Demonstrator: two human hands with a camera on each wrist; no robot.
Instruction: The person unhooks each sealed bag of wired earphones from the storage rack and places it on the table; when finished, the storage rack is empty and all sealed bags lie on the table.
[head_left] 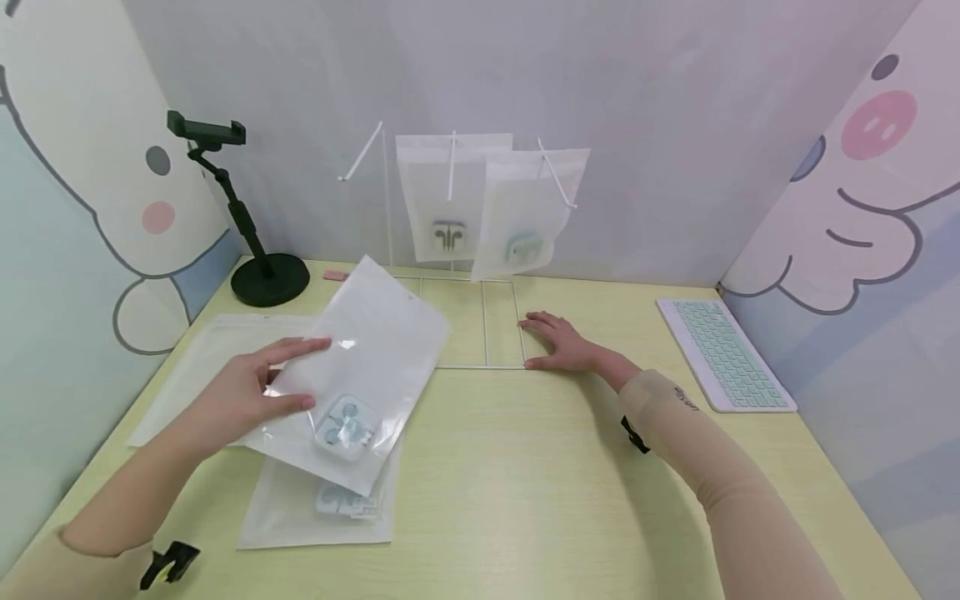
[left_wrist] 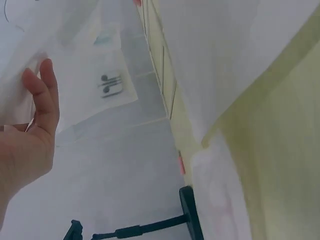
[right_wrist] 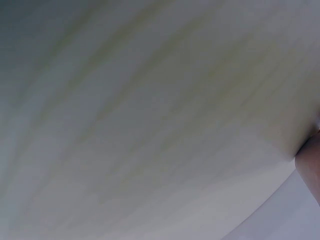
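My left hand (head_left: 240,396) grips the left edge of a clear-fronted white bag (head_left: 390,333) holding cased white earphones (head_left: 348,427). This bag is tilted above a second earphone bag (head_left: 281,508) and a flat white bag (head_left: 217,342) on the table. My right hand (head_left: 562,343) rests at the right end of a white wire display rack's base (head_left: 465,367), fingers spread. Two similar bags, a left one (head_left: 427,187) and a right one (head_left: 525,200), hang on the rack's middle and right hooks; the left hook (head_left: 363,152) carries none. The right wrist view is mostly a blurred pale surface.
A black phone stand (head_left: 270,279) stands at the back left, near a small pink object (head_left: 334,275). On the right lies a white keyboard with mint keys (head_left: 727,354). Printed walls enclose the pale wooden table (head_left: 525,483).
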